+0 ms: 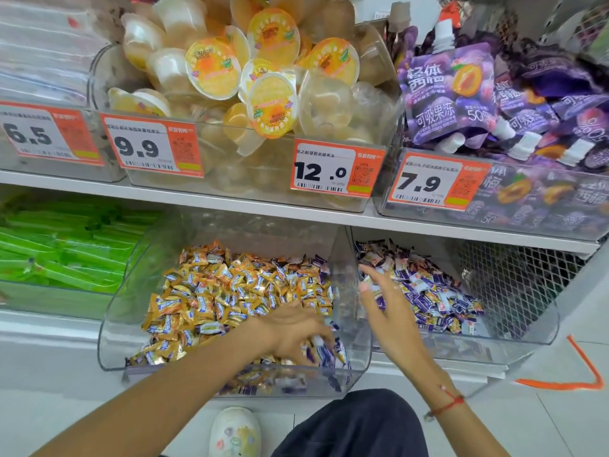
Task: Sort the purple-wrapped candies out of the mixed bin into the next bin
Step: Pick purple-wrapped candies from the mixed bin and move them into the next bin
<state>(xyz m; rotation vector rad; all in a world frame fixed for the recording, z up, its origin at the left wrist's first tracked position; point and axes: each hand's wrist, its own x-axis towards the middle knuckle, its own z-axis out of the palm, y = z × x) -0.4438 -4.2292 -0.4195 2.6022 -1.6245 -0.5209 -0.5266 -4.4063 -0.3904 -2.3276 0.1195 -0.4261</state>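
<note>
Left hand [296, 328] palm-down in mixed bin [112, 341], fingers curled on purple candies [324, 352]; right hand [384, 295] fingers spread over next bin [527, 341].

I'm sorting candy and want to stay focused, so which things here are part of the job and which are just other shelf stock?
Part of the job:
mixed bin
purple-wrapped candies
next bin
left hand, fingers down among the candies
right hand, over the next bin

Just shelf stock:
jelly cups
purple drink pouches
green packets
price tags
</note>
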